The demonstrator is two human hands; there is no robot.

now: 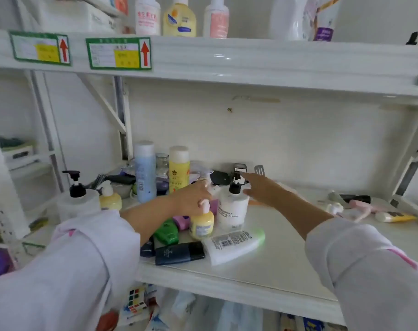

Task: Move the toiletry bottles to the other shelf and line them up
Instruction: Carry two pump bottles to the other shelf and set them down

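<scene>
Several toiletry bottles crowd the left of the middle shelf (286, 263): a tall blue bottle (145, 173), a yellow bottle (178, 170), a white pump bottle (232, 209), a small yellow pump bottle (201, 223), a green bottle (167, 231), a dark blue bottle (179, 253) and a white tube (234, 244) lying flat. My left hand (191, 199) reaches into the cluster, fingers curled by a small bottle behind the yellow pump; whether it grips anything is hidden. My right hand (260, 187) is stretched out flat behind the white pump bottle, holding nothing. The upper shelf (274, 60) carries three bottles (179, 19) in a row.
A large white jug (303, 17) stands on the upper shelf at the right. A black-pump dispenser (77, 194) and a small yellow bottle (110, 199) stand at the far left. A yellow tube (394, 216), pink items and small tools lie at the right end.
</scene>
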